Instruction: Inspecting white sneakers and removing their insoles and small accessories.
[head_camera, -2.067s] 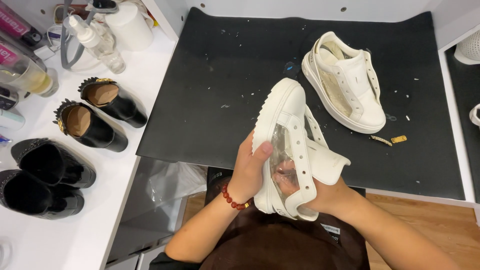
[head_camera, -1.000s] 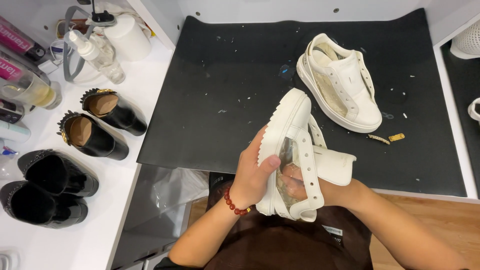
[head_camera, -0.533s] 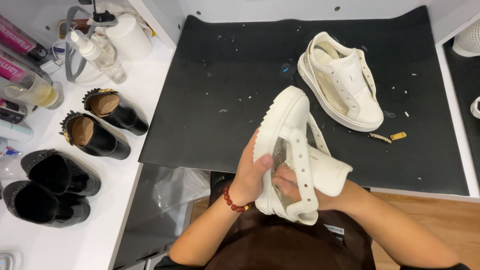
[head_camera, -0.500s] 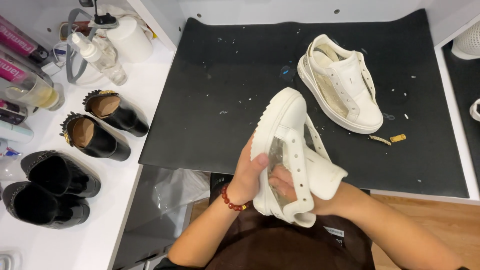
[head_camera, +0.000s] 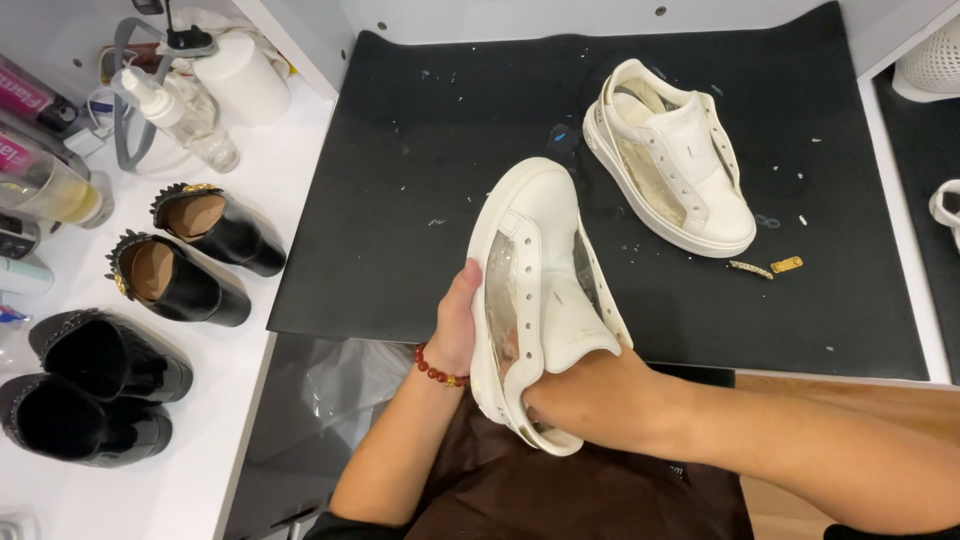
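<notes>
Fingers: left hand (head_camera: 458, 325) clamps the white sneaker (head_camera: 535, 300) from outside; right hand (head_camera: 580, 395) is tucked inside it, fingers hidden.
Nearby: second sneaker (head_camera: 672, 155) lies on the black mat (head_camera: 420, 180).

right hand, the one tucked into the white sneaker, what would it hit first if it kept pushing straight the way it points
The right hand points into the held white platform sneaker, towards its toe. It would most likely meet the shoe's inner lining first, though the fingers are hidden inside, so depth is unclear. The left hand steadies the sole.
</notes>
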